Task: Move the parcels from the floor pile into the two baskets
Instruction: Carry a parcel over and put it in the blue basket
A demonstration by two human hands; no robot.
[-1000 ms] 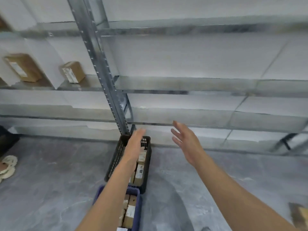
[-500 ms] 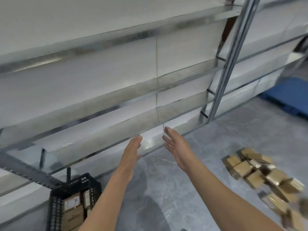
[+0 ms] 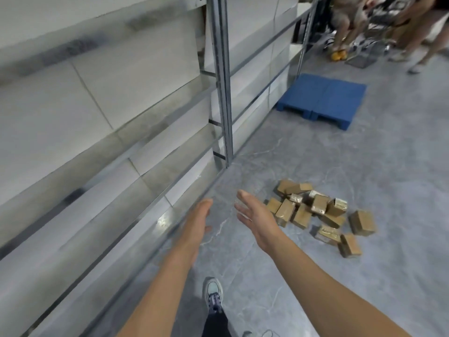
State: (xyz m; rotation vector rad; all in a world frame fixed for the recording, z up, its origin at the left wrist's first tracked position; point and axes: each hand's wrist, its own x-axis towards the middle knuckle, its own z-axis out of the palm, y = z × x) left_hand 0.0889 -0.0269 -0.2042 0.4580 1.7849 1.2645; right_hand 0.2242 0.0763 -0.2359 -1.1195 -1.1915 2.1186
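A pile of small brown cardboard parcels [image 3: 315, 210] lies on the grey floor to the right of centre, several of them taped. My left hand [image 3: 198, 222] and my right hand [image 3: 255, 215] are stretched out in front of me, both open and holding nothing. The right hand is just left of the pile's near edge, above the floor and not touching a parcel. Neither basket is in view.
A metal shelving rack [image 3: 222, 81] with bare shelves runs along the left. A blue plastic pallet [image 3: 323, 99] lies on the floor beyond the pile. People's legs [image 3: 345, 23] stand at the far right back. My shoe [image 3: 213, 291] is below the hands.
My view has swung right, away from the black and blue baskets, which have left the frame. The parcel pile has come into full view and nearer. Both hands stay open and held out.
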